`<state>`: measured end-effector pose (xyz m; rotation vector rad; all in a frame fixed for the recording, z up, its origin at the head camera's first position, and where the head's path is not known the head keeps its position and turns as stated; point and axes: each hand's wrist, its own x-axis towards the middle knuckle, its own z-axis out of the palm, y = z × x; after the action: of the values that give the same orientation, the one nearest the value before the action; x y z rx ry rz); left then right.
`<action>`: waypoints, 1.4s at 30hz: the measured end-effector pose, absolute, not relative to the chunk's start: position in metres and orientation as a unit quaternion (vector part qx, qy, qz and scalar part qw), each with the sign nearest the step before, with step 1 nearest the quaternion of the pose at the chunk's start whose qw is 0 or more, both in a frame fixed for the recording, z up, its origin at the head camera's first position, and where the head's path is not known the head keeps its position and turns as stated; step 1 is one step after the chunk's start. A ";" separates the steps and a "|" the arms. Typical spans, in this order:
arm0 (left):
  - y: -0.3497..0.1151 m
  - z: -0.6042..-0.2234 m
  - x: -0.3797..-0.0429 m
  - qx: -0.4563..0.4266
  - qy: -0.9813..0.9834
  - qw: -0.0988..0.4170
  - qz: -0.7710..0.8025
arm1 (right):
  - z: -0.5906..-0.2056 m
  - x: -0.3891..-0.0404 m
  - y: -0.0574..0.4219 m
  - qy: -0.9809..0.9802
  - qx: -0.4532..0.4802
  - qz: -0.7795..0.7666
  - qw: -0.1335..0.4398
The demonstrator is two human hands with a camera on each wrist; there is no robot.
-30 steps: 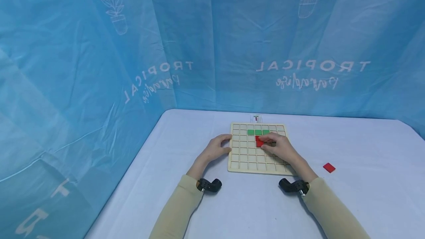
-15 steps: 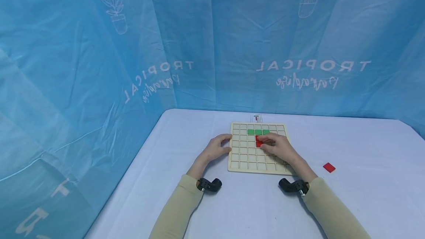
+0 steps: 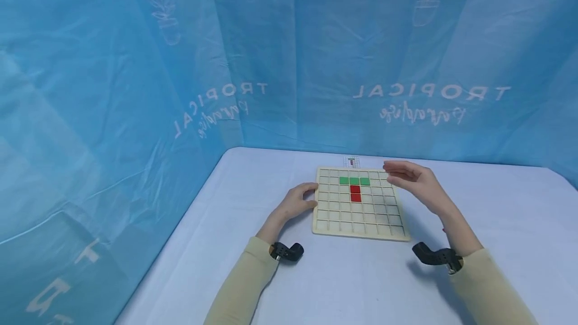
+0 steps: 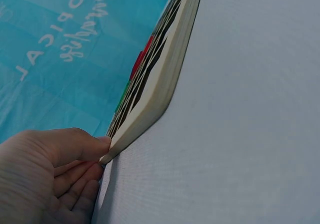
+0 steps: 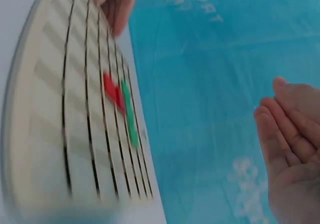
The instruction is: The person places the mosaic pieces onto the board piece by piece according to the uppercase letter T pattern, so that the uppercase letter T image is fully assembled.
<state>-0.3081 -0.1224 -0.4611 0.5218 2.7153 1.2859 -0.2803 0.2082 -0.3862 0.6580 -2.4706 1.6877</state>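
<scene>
A pale wooden grid board (image 3: 334, 217) lies on the table, with three green square tiles (image 3: 354, 181) in a row. Two red square tiles (image 3: 355, 193) run down from the middle green one. At the board's left edge rests my left hand (image 3: 294, 201), thumb and forefinger apart, their tips touching the rim. The left wrist view shows its thumb (image 4: 82, 146) against the edge near a corner. My right hand (image 3: 417, 184) hovers over the board's far right corner, fingers extended close together, holding nothing visible. Under the right forearm, a loose red tile (image 3: 444, 230) is mostly hidden.
Behind the board lies a small printed grid card (image 3: 351, 162) with a green and red pattern. A white cloth (image 3: 343, 280) covers the table. Blue printed curtains (image 3: 325, 64) hang along its back and left side. A black wrist camera (image 3: 438, 256) sits on each wrist.
My right hand has left the red tiles and moved up and right, uncovering both. Its forearm now covers most of the loose red tile. My left hand stays at the board's edge.
</scene>
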 end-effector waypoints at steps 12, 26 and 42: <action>-0.122 -0.464 -0.310 0.173 0.888 0.044 0.424 | -0.400 -0.231 0.312 -0.864 0.167 0.475 0.030; -0.122 -0.463 -0.310 0.172 0.886 0.049 0.428 | -0.440 -0.221 0.347 -0.889 0.111 0.437 -0.082; -0.120 -0.462 -0.309 0.171 0.888 0.047 0.423 | -0.461 -0.223 0.338 -0.928 0.138 0.346 0.016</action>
<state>-0.3092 -0.1205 -0.4616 0.5203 2.7105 1.2919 -0.2227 0.3378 -0.4607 0.4289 -2.8846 1.0768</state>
